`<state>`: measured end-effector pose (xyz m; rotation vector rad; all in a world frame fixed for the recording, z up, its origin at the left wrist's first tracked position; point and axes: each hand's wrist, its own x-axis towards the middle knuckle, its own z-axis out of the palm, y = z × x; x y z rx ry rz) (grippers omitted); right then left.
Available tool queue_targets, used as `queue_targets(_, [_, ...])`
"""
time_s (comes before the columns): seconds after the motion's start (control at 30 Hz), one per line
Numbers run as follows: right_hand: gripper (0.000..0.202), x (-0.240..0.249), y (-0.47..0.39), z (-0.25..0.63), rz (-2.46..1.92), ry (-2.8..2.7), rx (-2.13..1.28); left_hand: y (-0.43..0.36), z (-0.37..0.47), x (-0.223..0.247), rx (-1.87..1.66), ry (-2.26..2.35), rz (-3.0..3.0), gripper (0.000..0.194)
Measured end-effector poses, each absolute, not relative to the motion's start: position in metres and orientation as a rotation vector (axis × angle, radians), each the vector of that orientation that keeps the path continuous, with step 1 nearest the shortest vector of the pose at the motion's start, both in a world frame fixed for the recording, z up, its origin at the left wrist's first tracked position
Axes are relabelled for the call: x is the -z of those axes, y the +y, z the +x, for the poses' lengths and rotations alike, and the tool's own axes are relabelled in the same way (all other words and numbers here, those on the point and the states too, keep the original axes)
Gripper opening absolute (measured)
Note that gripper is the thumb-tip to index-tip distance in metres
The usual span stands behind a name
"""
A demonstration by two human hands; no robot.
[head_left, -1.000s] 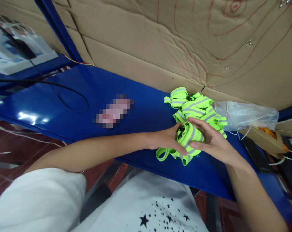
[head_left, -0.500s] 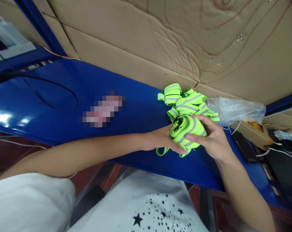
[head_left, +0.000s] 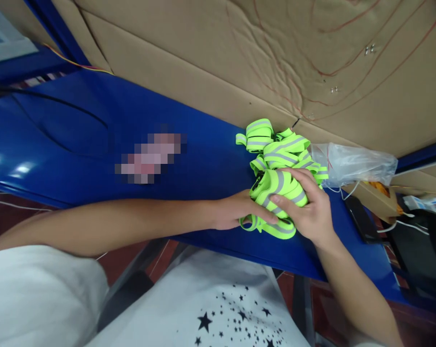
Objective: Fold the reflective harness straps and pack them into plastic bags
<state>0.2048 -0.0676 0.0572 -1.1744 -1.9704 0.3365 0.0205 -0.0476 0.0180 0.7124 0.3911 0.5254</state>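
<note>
A bundle of neon-green reflective strap [head_left: 275,185] with grey stripes is gripped between both hands above the near part of the blue table. My left hand [head_left: 239,210] holds it from the left, thumb along its lower front. From the right, my right hand [head_left: 310,205] wraps it, fingers over the top and thumb pressed on the front. A loop of the strap hangs below my left thumb, and a black piece shows at the bundle's upper left. Just behind lies a pile of similar green straps [head_left: 284,149], with a rolled one [head_left: 259,135] at its left.
On the blue table [head_left: 203,149], a clear plastic bag [head_left: 355,161] lies right of the pile. A black phone-like slab [head_left: 362,219] and an open cardboard box [head_left: 378,200] are farther right. A pixelated patch [head_left: 149,159] covers something at left. A cardboard panel [head_left: 189,62] stands behind.
The bundle has turned a little in my hands, and its lower loop now hangs wider. Both hands keep their hold. The view has shifted slightly.
</note>
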Motion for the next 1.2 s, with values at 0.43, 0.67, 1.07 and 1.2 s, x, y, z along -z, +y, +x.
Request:
queue_targets(0.43, [0.069, -0.031, -0.059, 0.199, -0.647, -2.31, 0.265, -0.033, 0.007, -0.03, -0.688, 0.238, 0.678, 0.043])
queue_targets(0.67, [0.03, -0.027, -0.059, 0.201, -0.797, -1.749, -0.463, -0.032, 0.007, -0.036, -0.791, 0.37, 0.821, 0.05])
queue_targets(1.07, [0.079, -0.014, -0.066, 0.183, -0.944, -1.357, -1.055, -0.034, 0.005, -0.026, -1.053, 0.423, 1.507, 0.071])
queue_targets(1.2, [0.079, -0.01, -0.066, 0.181, -0.966, -1.472, -0.843, -0.047, 0.009, -0.03, -1.141, 0.448, 1.539, 0.067])
